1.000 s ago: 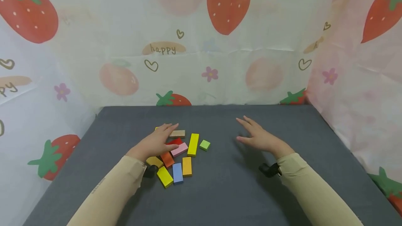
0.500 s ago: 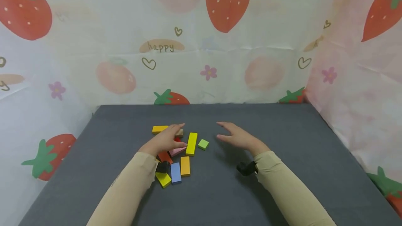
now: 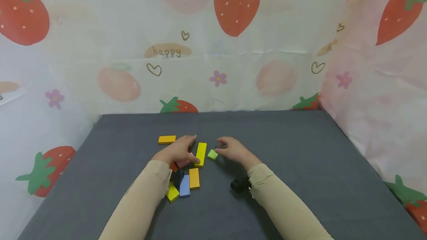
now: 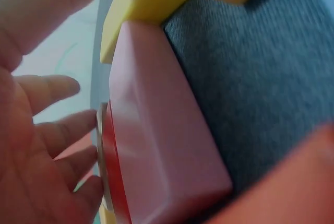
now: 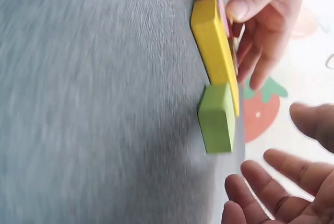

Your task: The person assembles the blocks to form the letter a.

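Note:
My left hand reaches over the pile of coloured blocks, its thumb overlapping the near end of a long yellow block. In the left wrist view the fingers are parted beside a pink block, and nothing is gripped. A red block and a thin wooden one show past the pink block, near the fingertips. My right hand hovers just right of a small green block, fingers slightly bent and holding nothing. In the right wrist view a gap shows between the green block and that hand.
Nearer on the dark grey cloth lie a blue block, an orange-yellow block and a yellow block. Another yellow-orange block lies behind the left hand. A strawberry-print curtain surrounds the table.
My right hand has moved left across the table to the green block. The left hand has shifted right over the pile, its thumb coming to the long yellow block. The blocks stay put.

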Available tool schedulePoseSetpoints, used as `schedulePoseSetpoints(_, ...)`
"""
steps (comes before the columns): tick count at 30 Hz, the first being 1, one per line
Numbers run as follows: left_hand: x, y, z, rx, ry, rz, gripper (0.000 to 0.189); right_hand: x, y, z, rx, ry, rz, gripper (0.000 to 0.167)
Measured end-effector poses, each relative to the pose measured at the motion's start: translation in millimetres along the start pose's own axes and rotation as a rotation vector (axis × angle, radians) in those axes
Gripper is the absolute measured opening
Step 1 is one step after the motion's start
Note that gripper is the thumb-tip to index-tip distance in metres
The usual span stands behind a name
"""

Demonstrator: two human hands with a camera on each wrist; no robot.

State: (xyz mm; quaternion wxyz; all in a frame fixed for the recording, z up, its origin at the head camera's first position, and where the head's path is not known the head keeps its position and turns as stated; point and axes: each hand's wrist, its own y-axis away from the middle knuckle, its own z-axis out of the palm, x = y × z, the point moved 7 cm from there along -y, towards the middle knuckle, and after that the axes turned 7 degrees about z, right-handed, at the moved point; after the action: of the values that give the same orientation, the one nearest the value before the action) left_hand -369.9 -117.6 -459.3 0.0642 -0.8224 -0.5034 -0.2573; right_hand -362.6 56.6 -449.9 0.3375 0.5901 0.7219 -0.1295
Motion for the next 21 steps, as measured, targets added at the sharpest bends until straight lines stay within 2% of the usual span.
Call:
schedulePoseSetpoints(5,-0.8,0.5,3.2,-0.037,-0.064,-0.038,0.095,-5,-3.8,12,-0.024,-0.008,0.044,0.045)
schedulePoseSetpoints(10,1.5,1.2,3.2,-0.041,-0.071,-0.055,0.089,-9,-5.6,20,-0.022,0.026,0.043,0.044)
schedulePoseSetpoints(15,3.2,-0.3,3.4,-0.058,-0.079,-0.068,0.087,-10,-4.4,23,0.043,0.085,0.030,0.038)
schedulePoseSetpoints(21,6.6,-6.9,3.7,-0.097,-0.115,-0.035,0.088,-12,-1.7,23,0.111,0.159,0.005,0.034)
